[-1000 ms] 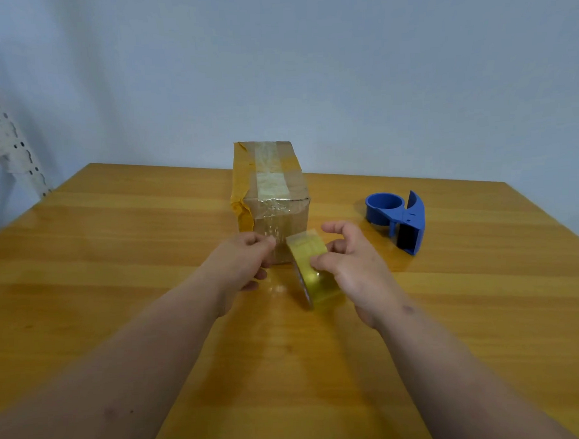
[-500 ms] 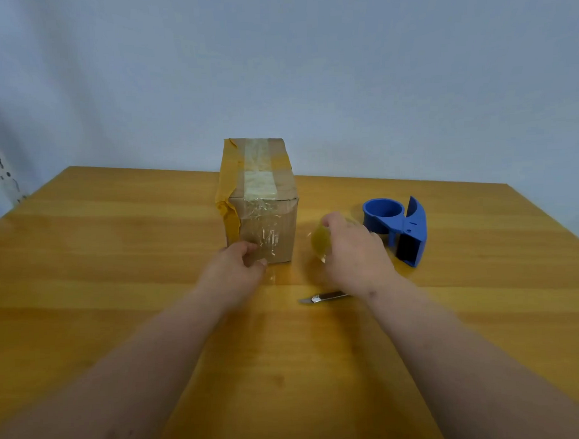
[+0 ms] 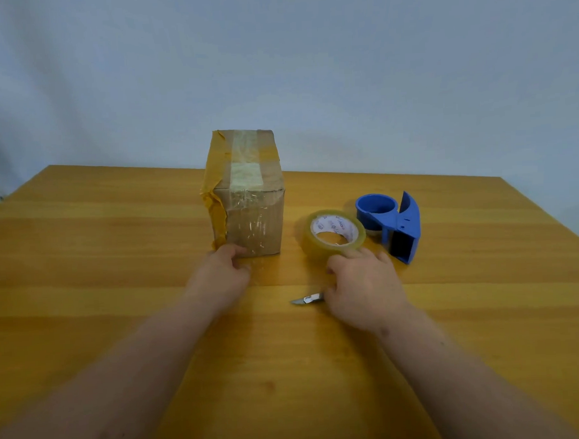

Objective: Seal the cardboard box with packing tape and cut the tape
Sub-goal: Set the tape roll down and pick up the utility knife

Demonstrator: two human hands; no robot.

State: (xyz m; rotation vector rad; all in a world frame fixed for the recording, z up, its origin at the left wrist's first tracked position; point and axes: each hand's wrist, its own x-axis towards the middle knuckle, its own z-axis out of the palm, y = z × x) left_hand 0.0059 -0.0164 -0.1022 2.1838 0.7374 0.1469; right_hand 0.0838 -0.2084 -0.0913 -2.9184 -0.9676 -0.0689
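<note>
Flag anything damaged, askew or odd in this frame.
The cardboard box looks worn: brown tape along its left front edge is torn and peeling, and the clear tape on its front is wrinkled. A knife lies with its blade exposed beside the right hand.

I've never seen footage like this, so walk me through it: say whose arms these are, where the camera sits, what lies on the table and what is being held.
There is no machine here. The arms belong to a person wearing one wide-angle camera on the head, looking forward and down, so you see the scene from their side.

On the wooden table stands a cardboard box, already wrapped with yellowish and clear tape. To its right a roll of clear packing tape lies flat, and beyond it sits an empty blue tape dispenser. A small metal cutter blade lies on the table nearer the camera, its handle end hidden under the right hand.

The left hand rests against the box's bottom front corner. The right hand touches the near edge of the roll with its fingertips; it is not gripping it.
</note>
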